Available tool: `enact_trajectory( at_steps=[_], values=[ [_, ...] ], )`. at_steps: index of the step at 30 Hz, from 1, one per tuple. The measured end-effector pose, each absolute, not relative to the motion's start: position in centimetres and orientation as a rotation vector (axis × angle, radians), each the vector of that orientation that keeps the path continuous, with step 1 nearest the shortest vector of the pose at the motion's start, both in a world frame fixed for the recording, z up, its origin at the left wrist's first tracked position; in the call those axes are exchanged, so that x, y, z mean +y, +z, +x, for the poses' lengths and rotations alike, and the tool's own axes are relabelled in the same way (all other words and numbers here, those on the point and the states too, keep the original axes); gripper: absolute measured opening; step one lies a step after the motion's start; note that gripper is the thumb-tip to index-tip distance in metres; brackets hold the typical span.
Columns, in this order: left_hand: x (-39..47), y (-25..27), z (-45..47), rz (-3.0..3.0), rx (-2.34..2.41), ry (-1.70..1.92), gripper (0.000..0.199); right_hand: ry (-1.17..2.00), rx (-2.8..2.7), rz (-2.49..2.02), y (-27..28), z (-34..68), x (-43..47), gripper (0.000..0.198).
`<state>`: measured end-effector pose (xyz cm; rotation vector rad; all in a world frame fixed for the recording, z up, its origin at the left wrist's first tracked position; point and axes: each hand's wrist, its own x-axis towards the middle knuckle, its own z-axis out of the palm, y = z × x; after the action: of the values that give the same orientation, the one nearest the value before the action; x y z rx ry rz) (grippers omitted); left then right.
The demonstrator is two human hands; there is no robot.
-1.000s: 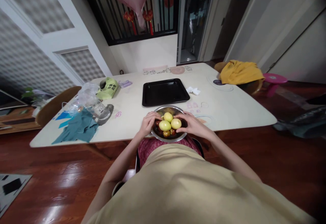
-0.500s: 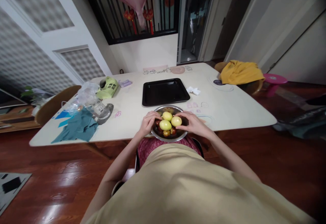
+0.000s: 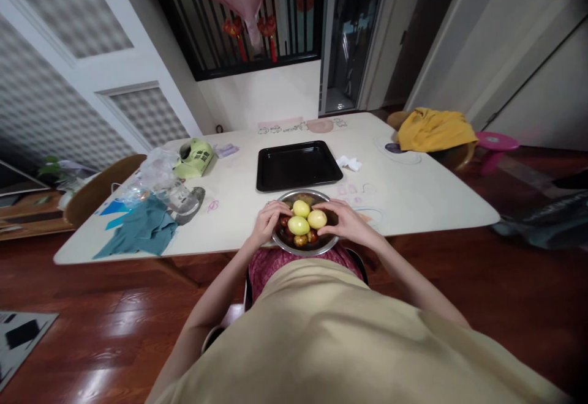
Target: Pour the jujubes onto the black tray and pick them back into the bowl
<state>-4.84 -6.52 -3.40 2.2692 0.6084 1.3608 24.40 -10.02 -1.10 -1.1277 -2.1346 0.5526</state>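
A round metal bowl [image 3: 307, 252] sits at the table's near edge, close to my body. Several smaller red-brown, mottled fruits that look like jujubes [image 3: 300, 240] lie in it. On top rest a smooth oval yellow-green fruit [image 3: 298, 226], another yellow-green fruit [image 3: 301, 209] behind it, and a paler yellow-green fruit [image 3: 316, 219] at the right. My right hand [image 3: 346, 220] closes thumb and fingers around the paler one. My left hand [image 3: 271, 217] curls over the bowl's left rim, fingertips beside the fruit. Just beyond the bowl lies a black baking tray [image 3: 298, 167].
On the white table [image 3: 239, 220], a crumpled white tissue [image 3: 349, 163] lies right of the tray. To the left are a green bag [image 3: 196, 158], clear plastic packaging [image 3: 158, 168] and a teal cloth [image 3: 142, 226]. Yellow fabric [image 3: 436, 130] drapes a chair at right, near a pink stool [image 3: 496, 142].
The paler fruit has shifted very slightly left in the bowl, with my right hand around it. My left hand stays at the rim.
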Motion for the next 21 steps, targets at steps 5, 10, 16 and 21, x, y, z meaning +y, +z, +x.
enact_trajectory(
  at_steps=[5, 10, 16, 21],
  values=[
    [-6.52, -3.38, -4.86, 2.287, 0.570, 1.372, 0.051, 0.579, -2.130, -1.077, -1.12, 24.57, -9.97, 0.063],
    [-6.51, -3.43, -4.87, 2.274, 0.569, 1.384, 0.051, 0.606, -2.094, -1.032, -0.80, 24.63, -10.07, 0.059],
    [-6.56, -3.37, -4.89, 2.276, 0.603, 1.357, 0.053, 0.625, -1.844, -1.029, -0.69, 24.66, -9.64, 0.031],
    [-6.56, -3.37, -4.86, 2.270, 0.616, 1.360, 0.054, 0.514, -1.763, -1.023, -0.87, 24.59, -9.30, 0.024]
  ],
)
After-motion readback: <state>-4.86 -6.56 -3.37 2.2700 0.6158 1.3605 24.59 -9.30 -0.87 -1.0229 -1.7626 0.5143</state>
